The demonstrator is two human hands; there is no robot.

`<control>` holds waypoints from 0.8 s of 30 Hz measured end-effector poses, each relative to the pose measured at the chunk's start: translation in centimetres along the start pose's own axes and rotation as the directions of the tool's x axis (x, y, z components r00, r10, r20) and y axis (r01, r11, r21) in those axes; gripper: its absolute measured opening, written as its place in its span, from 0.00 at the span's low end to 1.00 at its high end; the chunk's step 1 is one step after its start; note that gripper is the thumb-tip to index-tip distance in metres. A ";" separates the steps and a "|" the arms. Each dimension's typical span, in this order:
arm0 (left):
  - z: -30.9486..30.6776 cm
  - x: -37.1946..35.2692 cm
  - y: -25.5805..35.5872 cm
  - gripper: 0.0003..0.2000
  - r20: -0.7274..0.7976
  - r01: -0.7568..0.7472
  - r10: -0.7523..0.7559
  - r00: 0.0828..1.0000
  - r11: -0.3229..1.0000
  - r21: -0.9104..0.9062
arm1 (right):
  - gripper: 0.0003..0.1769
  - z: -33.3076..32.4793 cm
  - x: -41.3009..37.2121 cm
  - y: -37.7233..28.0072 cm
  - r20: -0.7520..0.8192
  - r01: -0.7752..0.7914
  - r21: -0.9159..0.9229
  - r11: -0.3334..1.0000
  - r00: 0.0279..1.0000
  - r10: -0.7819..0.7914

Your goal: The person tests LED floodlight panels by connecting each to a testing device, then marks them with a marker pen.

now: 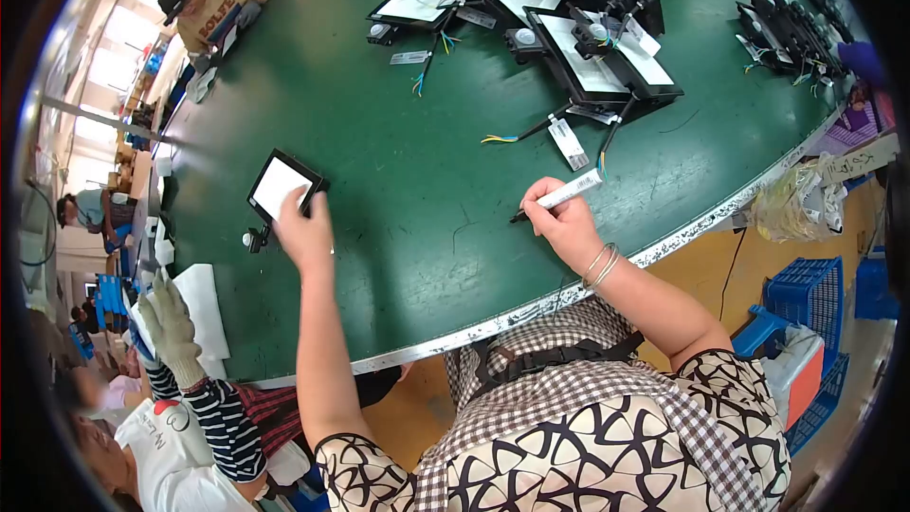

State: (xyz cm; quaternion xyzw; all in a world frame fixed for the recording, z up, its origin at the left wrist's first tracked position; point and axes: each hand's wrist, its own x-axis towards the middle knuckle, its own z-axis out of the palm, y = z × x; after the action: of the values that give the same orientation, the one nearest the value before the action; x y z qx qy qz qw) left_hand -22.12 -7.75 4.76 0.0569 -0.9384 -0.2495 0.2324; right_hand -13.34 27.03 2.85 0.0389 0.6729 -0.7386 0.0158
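My left hand (305, 230) grips the near right edge of a small black-framed floodlight (282, 186) with a white front panel, its fingers partly covering the panel. A small black sensor piece (254, 239) sticks out at the lamp's near left side. In my right hand (561, 218) is a white marker pen (571, 190), its dark tip pointing down and left just over the green table. Beyond the pen lies a white paper tag (568, 142) attached to the piled lamps.
Black floodlights (583, 52) with loose coloured wires are heaped at the far side of the green table (408, 190). Another stack (782, 33) stands at right. A co-worker's gloved hand (171, 322) is at left, near white sheets (201, 308). Blue crates (806, 303) stand lower right.
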 end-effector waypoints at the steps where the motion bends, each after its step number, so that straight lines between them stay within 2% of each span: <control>1: 1.4 -0.6 3.2 0.15 0.161 0.129 -0.086 0.983 0.953 -0.275 | 0.03 -0.4 -0.2 0.0 -0.016 0.009 -0.005 1.000 1.000 -0.009; 3: 3.1 -1.5 9.7 0.17 0.401 0.162 0.052 0.915 0.862 -0.480 | 0.03 -0.9 -1.3 -1.1 -0.060 0.038 -0.030 0.999 0.997 -0.039; 4: 4.2 -1.8 12.4 0.21 0.467 0.117 0.134 0.874 0.875 -0.470 | 0.03 -1.2 -2.0 -1.4 -0.077 0.048 -0.029 0.998 0.996 -0.050; 5: 6.3 -1.9 13.8 0.29 0.512 0.071 0.264 0.817 0.835 -0.545 | 0.03 -1.7 -2.7 -1.4 -0.097 0.058 -0.028 0.998 0.993 -0.061; 7: 9.1 -1.8 18.3 0.39 0.585 0.210 0.317 0.746 0.722 -0.659 | 0.02 -3.1 -4.2 -1.5 -0.129 0.067 -0.110 0.992 0.988 -0.081; 9: 12.0 -0.4 21.8 0.44 0.574 0.288 0.297 0.763 0.638 -0.714 | 0.02 -4.3 -5.8 -1.9 -0.171 0.088 -0.196 0.977 0.978 -0.123; 10: 13.6 0.2 23.4 0.46 0.566 0.322 0.290 0.771 0.589 -0.741 | 0.02 -4.8 -6.6 -1.8 -0.209 0.044 -0.180 0.983 0.975 -0.081; 11: 15.7 0.5 24.8 0.45 0.547 0.441 0.186 0.816 0.411 -0.798 | 0.02 -5.4 -7.3 -1.7 -0.251 0.009 -0.170 0.985 0.967 -0.052; 13: 18.9 1.6 26.6 0.38 0.561 0.524 0.136 0.817 0.232 -0.820 | 0.03 -5.8 -8.2 -1.0 -0.326 -0.042 -0.058 0.997 0.945 0.021; 15: 21.7 2.2 27.3 0.26 0.607 0.602 0.010 0.794 0.123 -0.789 | 0.03 -6.0 -8.3 -1.6 -0.280 0.046 -0.181 0.982 0.955 -0.096; 17: 21.1 2.0 28.4 0.15 0.672 0.674 -0.069 0.738 0.015 -0.739 | 0.03 -5.9 -8.2 -1.8 -0.278 -0.002 -0.051 0.999 0.960 -0.012; 19: 20.9 1.4 29.1 0.10 0.650 0.639 -0.104 0.753 -0.121 -0.760 | 0.03 -5.7 -8.0 -1.7 -0.291 0.002 -0.018 1.000 0.957 -0.007; 21: 19.4 0.8 29.1 0.10 0.613 0.616 -0.201 0.765 -0.052 -0.786 | 0.03 -5.7 -8.1 -1.6 -0.270 0.030 0.033 0.999 0.963 -0.020; 23: 16.9 0.5 27.1 0.09 0.584 0.597 -0.181 0.791 0.025 -0.802 | 0.02 -5.8 -8.2 -1.1 -0.263 0.063 0.096 0.993 0.964 -0.036; 24: 16.1 0.3 25.9 0.09 0.538 0.540 -0.172 0.825 -0.039 -0.841 | 0.02 -6.0 -8.3 -0.7 -0.274 0.072 0.125 0.990 0.961 -0.035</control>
State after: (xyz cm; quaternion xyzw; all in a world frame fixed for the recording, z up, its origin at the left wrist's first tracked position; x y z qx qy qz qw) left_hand -29.66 21.78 5.41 0.0943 -0.4871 -0.8683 0.0021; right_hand -4.95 32.81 3.68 0.1223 0.6184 -0.7699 -0.0989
